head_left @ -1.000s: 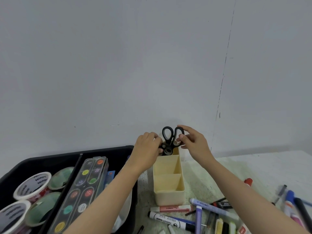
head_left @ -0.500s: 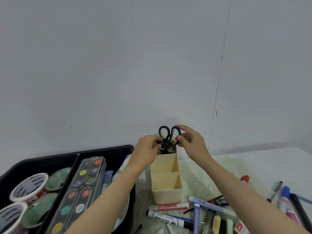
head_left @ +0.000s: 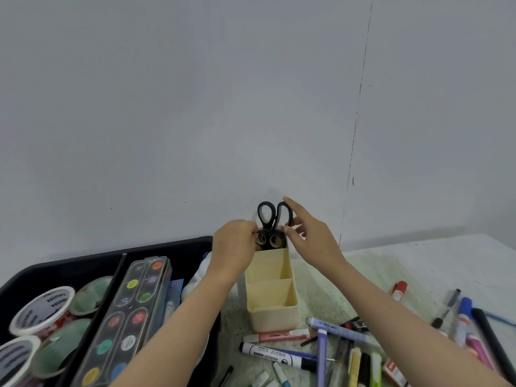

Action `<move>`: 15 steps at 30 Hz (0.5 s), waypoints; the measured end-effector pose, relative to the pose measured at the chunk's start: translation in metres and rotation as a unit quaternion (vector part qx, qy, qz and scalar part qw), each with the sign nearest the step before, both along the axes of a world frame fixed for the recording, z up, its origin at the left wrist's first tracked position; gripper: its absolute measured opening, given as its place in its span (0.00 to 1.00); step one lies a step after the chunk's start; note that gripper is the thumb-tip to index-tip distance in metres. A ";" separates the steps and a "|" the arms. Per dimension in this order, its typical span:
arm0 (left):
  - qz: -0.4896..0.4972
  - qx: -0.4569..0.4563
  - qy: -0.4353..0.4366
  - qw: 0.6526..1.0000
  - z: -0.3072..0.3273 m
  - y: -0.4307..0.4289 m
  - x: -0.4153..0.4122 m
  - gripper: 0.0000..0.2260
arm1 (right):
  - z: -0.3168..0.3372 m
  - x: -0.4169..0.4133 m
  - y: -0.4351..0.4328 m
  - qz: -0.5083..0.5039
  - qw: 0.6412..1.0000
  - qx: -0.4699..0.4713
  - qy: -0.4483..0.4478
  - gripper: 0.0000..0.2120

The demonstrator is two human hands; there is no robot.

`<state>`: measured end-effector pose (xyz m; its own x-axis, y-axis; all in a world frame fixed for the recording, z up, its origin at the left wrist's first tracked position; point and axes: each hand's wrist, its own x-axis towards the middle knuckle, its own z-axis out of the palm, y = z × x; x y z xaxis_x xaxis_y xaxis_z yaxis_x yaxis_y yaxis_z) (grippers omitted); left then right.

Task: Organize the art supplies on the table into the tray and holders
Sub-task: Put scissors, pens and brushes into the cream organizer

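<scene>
Mid-frame, storing step at the holder's (head_left: 272,308) far slot: left hand (head_left: 234,247) pinches small scissors (head_left: 269,241), right hand (head_left: 310,238) pinches tall scissors' (head_left: 267,216) loop. Next, likely: release, gather lower-right pens (head_left: 321,347).

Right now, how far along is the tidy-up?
Done: the paint palette and tape rolls sit in the black tray. In hand: left hand and right hand hold scissors standing in the far compartment of the cream holder. Left: its two nearer compartments are empty, and markers lie loose on the table.
</scene>
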<state>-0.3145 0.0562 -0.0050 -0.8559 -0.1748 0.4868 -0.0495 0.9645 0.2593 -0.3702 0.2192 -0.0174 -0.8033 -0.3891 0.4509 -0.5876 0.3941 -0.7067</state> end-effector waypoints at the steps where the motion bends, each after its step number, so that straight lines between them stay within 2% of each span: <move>1: 0.008 -0.050 0.007 0.999 0.001 0.000 -0.001 0.05 | -0.001 0.001 0.001 0.004 1.000 0.016 -0.001 0.29; 3: 0.017 -0.103 0.031 0.994 0.001 -0.002 -0.002 0.05 | -0.002 0.003 0.003 0.015 0.999 0.045 -0.010 0.36; 6: -0.007 0.012 -0.004 1.000 0.006 -0.002 0.002 0.10 | -0.003 0.003 0.003 0.011 0.997 0.073 -0.007 0.39; 8: -0.009 0.042 -0.024 0.999 0.008 -0.004 0.005 0.12 | -0.004 0.003 0.002 0.003 0.997 0.080 0.001 0.39; 13: -0.013 -0.039 -0.106 0.994 0.009 -0.010 0.009 0.13 | -0.010 0.007 -0.002 -0.020 0.996 0.079 0.042 0.40; 15: -0.041 -0.043 -0.152 0.987 0.009 -0.012 0.012 0.15 | -0.012 0.008 -0.004 -0.021 0.996 0.076 0.047 0.40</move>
<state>-0.3024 0.0445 0.0038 -0.9742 -0.0676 0.2152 -0.0326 0.9862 0.1624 -0.3620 0.2152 -0.0296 -0.7772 -0.4253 0.4637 -0.6292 0.5174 -0.5800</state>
